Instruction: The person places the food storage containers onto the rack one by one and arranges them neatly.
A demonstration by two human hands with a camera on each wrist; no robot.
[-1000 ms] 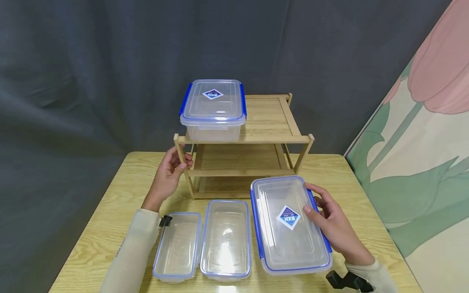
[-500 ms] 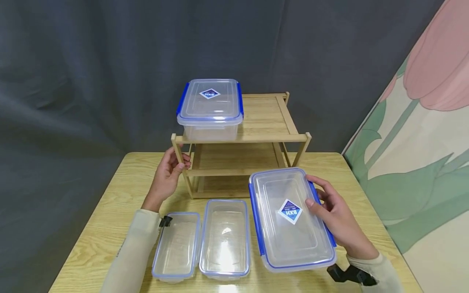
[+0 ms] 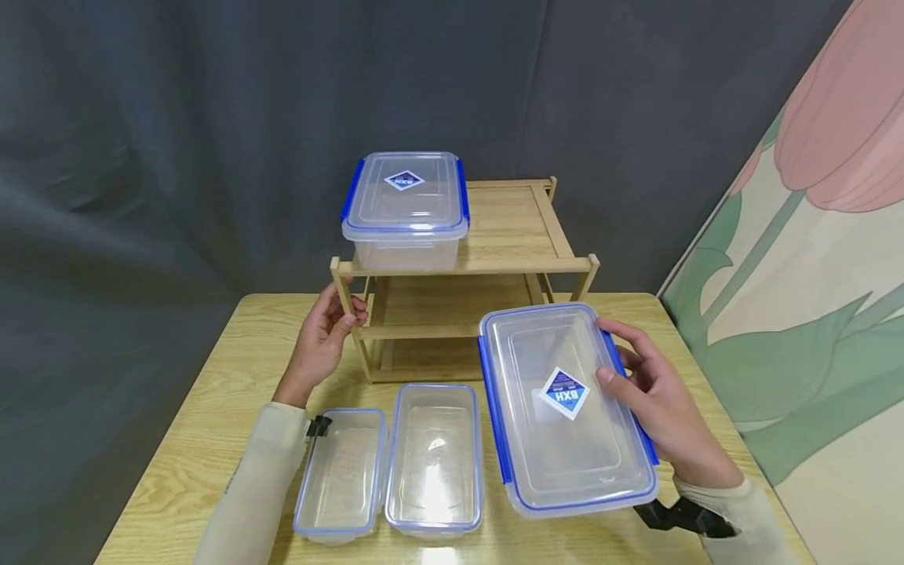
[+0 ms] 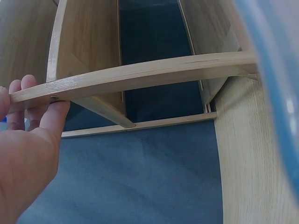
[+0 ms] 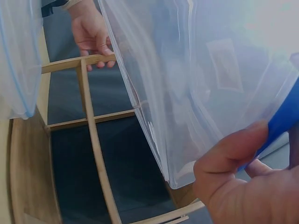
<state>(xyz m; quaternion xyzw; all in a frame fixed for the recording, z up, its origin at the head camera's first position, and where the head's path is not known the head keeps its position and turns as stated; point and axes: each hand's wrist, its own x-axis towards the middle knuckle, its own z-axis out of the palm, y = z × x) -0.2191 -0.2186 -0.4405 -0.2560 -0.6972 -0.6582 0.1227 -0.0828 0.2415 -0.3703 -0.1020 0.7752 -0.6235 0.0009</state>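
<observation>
My left hand [image 3: 318,345] holds the front left leg of a three-tier wooden rack [image 3: 519,224]. In the left wrist view its thumb and fingers lie around that leg [image 4: 149,74]. My right hand [image 3: 660,404] grips a clear plastic food container [image 3: 544,463] by its right side, thumb on the lid's edge. That container has a blue-edged lid, blue side clips and a diamond-shaped label. It is tilted above the table, in front of the rack's lower right part. A similar lidded container [image 3: 417,208] stands on the left of the top shelf.
Two smaller clear containers [image 3: 342,471], [image 3: 434,455] with pale blue rims sit side by side on the wooden table [image 3: 191,439], in front of the rack. Behind hangs a dark curtain [image 3: 212,141]. A floral-patterned panel [image 3: 798,329] is at the right.
My right hand has lifted its container higher and slightly to the right, and it now covers more of the rack's right side. The left hand stays on the rack leg.
</observation>
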